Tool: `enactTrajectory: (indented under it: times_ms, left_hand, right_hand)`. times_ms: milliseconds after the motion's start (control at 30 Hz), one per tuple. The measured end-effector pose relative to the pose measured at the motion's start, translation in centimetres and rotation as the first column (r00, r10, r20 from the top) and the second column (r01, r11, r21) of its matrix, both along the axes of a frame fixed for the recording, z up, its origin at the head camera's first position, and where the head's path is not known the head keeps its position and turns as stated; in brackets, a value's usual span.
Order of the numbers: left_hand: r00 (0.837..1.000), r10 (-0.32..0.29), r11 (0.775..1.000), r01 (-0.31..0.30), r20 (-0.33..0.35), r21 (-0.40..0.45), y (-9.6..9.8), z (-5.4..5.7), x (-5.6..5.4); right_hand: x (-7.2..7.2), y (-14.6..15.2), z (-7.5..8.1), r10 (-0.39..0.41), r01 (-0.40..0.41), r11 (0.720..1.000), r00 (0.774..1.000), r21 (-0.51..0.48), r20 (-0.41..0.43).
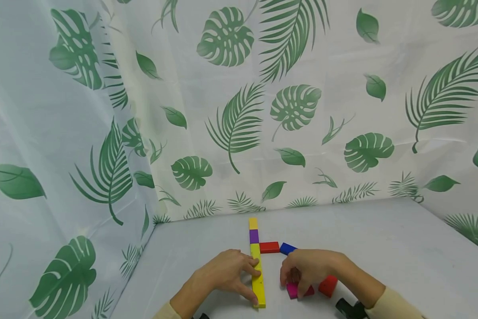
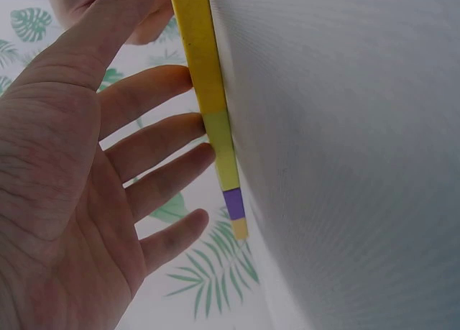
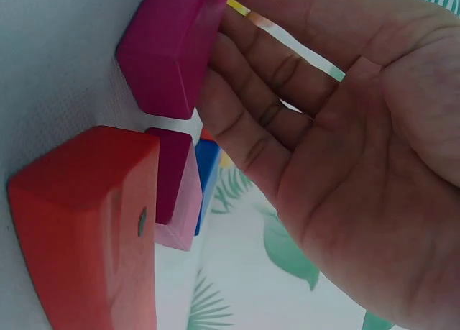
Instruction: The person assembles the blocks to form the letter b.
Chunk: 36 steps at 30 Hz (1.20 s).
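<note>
A straight row of blocks runs away from me: long yellow blocks (image 1: pixel 259 290) nearest, then a purple block (image 1: pixel 254 236) and a lighter yellow block (image 1: pixel 253 223) at the far end. Along the left side of this row lies my left hand (image 1: pixel 231 272), its spread fingertips touching the yellow blocks and its thumb by the near end. To the right of the row, my right hand (image 1: pixel 315 266) pinches a magenta block (image 3: pixel 169 53) at the table surface. A red block (image 1: pixel 269 247) extends rightward from the row, and a blue block (image 1: pixel 287 248) sits past its end, partly hidden.
An orange-red block (image 1: pixel 328 286) lies beside the right wrist. Another magenta and pink block (image 3: pixel 178 233) shows behind it in the right wrist view. Leaf-patterned curtains (image 1: pixel 295 177) hang behind the white table (image 1: pixel 191 239) and at its sides.
</note>
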<state>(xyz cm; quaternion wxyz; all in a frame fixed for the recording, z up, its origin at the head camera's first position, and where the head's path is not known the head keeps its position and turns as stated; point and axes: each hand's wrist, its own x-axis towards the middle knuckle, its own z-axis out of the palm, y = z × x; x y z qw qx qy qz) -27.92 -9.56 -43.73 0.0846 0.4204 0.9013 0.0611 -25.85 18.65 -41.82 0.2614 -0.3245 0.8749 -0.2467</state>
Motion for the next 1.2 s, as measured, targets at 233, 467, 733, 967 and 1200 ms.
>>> enactTrajectory:
  times_ms: [233, 467, 733, 967, 1200]
  left_hand:
    - [1.0, 0.006, 1.0, -0.006, 0.005, 0.008, 0.02, 0.03, 0.05]
    - [1.0, 0.011, 1.0, -0.011, -0.005, 0.001, 0.06, 0.09, 0.05]
    - [1.0, 0.002, 1.0, -0.002, 0.008, 0.004, 0.02, 0.01, -0.09]
    - [1.0, -0.004, 1.0, 0.004, -0.001, 0.001, 0.02, -0.23, -0.15]
    - [1.0, -0.008, 1.0, 0.008, -0.008, -0.001, 0.04, -0.15, -0.04]
  right_hand:
    - [-0.01, -0.09, 0.26, 0.008, -0.008, 1.0, 1.0, 0.004, 0.001]
    - [0.11, -0.06, 0.47, -0.002, 0.002, 1.0, 1.0, 0.02, 0.003]
    - [0.26, 0.16, 0.53, -0.034, 0.034, 0.998, 0.999, 0.05, 0.005]
    - [0.22, 0.23, 0.55, -0.031, 0.031, 0.998, 0.999, 0.055, 0.01]
    - [0.31, 0.19, 0.59, -0.059, 0.059, 0.996, 0.998, 0.06, 0.011]
